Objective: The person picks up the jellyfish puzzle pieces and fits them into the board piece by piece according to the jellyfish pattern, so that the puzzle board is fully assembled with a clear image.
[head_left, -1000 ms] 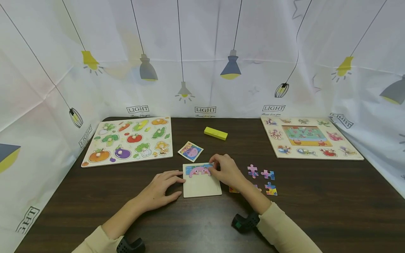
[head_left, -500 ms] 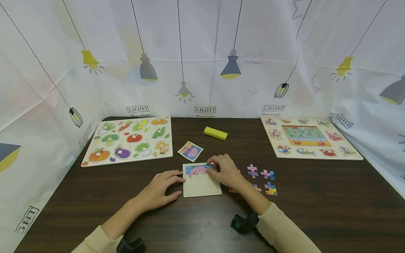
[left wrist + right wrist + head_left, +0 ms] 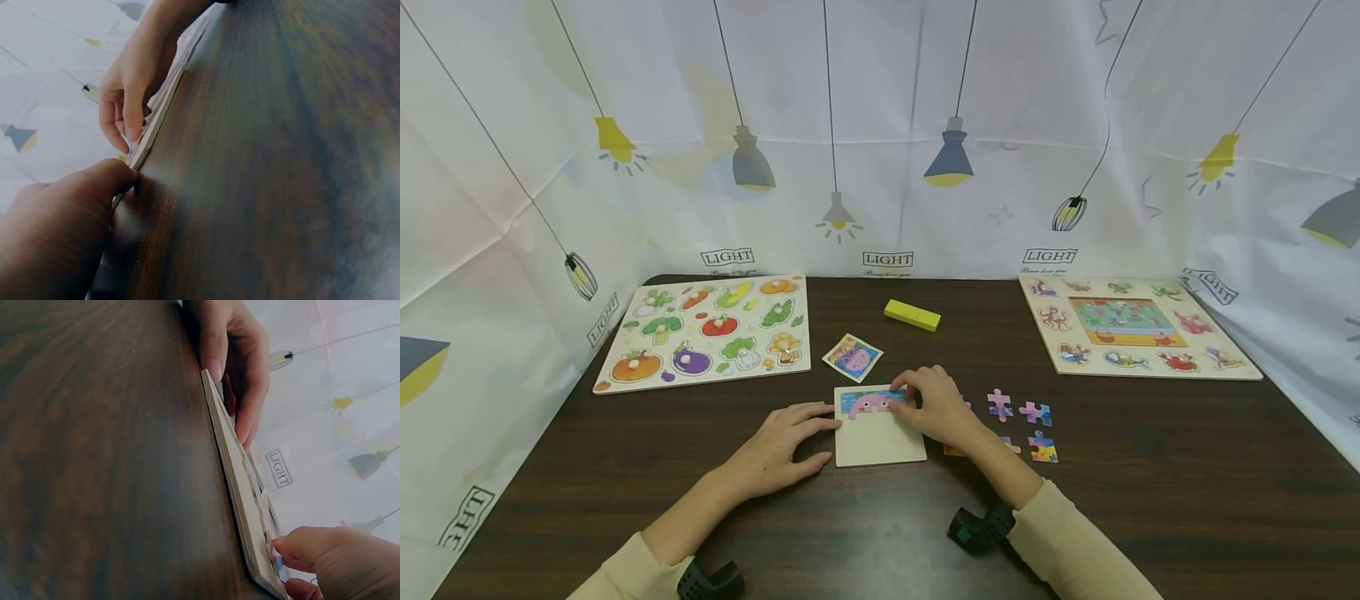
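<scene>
A small wooden puzzle tray (image 3: 880, 446) lies flat at the middle of the table. Along its far edge are joined jigsaw pieces (image 3: 871, 403) with a pink animal's face on blue. My right hand (image 3: 938, 406) is over the tray's far right corner, thumb and fingertips pinching a puzzle piece (image 3: 270, 547) against the row; the fingers mostly hide it. My left hand (image 3: 778, 450) rests on the table with fairly straight fingers, its fingertips touching the tray's left edge. Several loose puzzle pieces (image 3: 1042, 448) lie right of the tray, some partly hidden by my right hand and forearm.
A square picture card (image 3: 852, 358) lies beyond the tray, and a yellow block (image 3: 912, 315) farther back. The vegetable peg board (image 3: 752, 342) is at the back left, the sea-animal board (image 3: 1213, 358) at the back right. A white printed curtain (image 3: 880, 167) closes off the far side.
My right hand has shifted slightly left along the tray's far edge, showing a bit more of a loose piece behind it. My left hand and the tray have stayed in place.
</scene>
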`<state>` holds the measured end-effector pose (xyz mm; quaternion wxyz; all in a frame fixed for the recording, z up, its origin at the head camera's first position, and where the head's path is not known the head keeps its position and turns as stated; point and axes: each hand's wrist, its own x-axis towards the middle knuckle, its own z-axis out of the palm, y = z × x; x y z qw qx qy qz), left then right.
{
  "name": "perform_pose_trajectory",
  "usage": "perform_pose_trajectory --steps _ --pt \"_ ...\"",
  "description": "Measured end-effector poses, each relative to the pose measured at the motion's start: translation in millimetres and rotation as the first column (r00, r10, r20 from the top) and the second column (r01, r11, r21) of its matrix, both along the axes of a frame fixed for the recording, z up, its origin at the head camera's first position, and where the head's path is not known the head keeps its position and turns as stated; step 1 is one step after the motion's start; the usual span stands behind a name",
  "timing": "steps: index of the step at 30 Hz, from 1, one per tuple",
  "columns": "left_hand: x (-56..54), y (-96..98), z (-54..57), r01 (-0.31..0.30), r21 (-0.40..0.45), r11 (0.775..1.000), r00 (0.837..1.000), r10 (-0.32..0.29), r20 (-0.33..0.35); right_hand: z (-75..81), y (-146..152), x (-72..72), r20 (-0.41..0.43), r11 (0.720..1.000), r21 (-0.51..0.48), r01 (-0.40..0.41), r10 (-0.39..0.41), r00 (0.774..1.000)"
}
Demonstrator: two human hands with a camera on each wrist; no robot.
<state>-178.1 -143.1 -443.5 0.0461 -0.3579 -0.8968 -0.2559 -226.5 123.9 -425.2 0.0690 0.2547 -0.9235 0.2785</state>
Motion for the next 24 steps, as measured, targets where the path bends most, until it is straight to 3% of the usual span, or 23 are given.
perform_pose_trajectory --steps 7,24 --pt "-0.8 0.5 -0.5 0.018 0.009 1.0 0.999 -0.018 -0.042 3.5 0.5 2.1 0.0 1.0 0.004 0.01 -0.01 1.0" --pt "0.3 0.8 0.2 0.02 -0.001 1.0 0.999 -0.02 -0.047 4.2 0.1 4.3 -0.03 0.998 0.049 0.033 -0.031 0.999"
